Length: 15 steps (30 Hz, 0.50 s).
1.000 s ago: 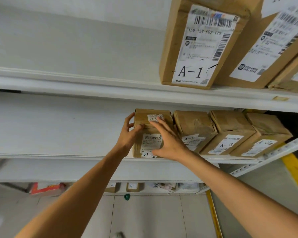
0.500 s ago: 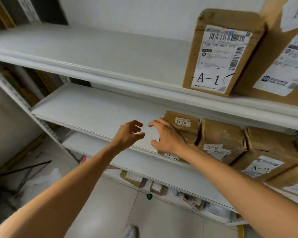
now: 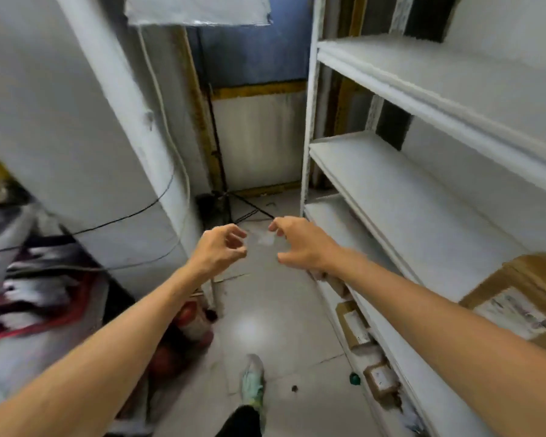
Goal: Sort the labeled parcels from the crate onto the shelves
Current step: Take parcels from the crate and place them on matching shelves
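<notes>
We find the left hand (image 3: 218, 250) and the right hand (image 3: 300, 244) held out side by side at mid-frame, not touching. The fingers are loosely curled and neither hand holds anything. Both hang over the tiled floor (image 3: 265, 310) of the aisle, apart from the shelves (image 3: 407, 216) that run along the right.

We note one brown labeled parcel (image 3: 517, 305) lying on the middle board at the right edge of view. At least two smaller parcels (image 3: 353, 326) sit on the lowest board near the floor. Their label text is too blurred to read. The upper board and most of the middle board carry nothing that we can see.

The crate cannot be identified: the left side of the view is smeared, showing only red and dark shapes. A shoe (image 3: 252, 383) points down the aisle.

Our judgement is that some parcels are placed and the hands are free for another. How many remain in the crate cannot be established.
</notes>
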Tool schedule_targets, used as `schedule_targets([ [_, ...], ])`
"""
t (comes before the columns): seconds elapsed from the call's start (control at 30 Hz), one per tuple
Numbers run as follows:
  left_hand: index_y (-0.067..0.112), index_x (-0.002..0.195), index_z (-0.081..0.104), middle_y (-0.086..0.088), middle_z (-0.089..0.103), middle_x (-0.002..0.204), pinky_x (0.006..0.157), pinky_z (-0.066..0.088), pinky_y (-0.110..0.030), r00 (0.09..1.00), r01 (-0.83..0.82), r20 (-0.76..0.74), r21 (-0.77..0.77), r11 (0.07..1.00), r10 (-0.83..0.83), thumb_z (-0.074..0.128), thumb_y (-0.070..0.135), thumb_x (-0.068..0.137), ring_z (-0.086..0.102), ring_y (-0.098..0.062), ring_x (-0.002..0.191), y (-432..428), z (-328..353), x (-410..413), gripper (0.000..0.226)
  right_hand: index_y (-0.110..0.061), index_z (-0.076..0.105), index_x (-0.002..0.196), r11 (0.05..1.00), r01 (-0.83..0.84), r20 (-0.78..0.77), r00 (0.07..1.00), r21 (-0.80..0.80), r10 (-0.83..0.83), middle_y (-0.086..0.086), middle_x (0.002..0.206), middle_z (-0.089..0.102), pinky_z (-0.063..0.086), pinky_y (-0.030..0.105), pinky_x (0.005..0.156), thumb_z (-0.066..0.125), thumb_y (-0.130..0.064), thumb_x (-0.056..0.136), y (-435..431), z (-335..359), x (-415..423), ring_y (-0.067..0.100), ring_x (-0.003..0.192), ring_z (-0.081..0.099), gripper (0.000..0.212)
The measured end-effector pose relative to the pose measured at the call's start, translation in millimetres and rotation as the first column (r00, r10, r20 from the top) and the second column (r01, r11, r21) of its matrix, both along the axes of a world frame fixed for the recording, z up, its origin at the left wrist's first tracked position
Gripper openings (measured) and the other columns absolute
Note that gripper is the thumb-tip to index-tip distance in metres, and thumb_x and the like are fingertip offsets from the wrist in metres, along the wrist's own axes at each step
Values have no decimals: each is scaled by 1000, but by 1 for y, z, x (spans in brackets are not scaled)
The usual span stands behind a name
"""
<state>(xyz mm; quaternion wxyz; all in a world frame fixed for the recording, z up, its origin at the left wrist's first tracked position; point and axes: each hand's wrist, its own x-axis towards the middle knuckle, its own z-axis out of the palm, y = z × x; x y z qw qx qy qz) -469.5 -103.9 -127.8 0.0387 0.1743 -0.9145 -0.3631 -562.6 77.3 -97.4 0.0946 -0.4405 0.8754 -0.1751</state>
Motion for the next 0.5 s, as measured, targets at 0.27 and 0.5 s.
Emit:
schedule_targets([
  [0.27,18,106,68,0,70,97,83,50,-25,870,-485,34,-124,866,492,74,23,77,63,-11,88,-109,6,231,30,-12,49,130,804,-594,-13,804,31,594,9,122,57,47,42,90,67,-26,79,-190,7,141,27,113,53,56],
  [0.5,18,109,64,5,62,92,77,50,-30,635,-728,151,-212,652,757,75,32,77,62,-15,88,-130,9,416,36,-8,49,130,472,-876,17,476,98,879,11,121,57,48,42,89,68,-26,82,-296,6,292,27,110,55,55],
])
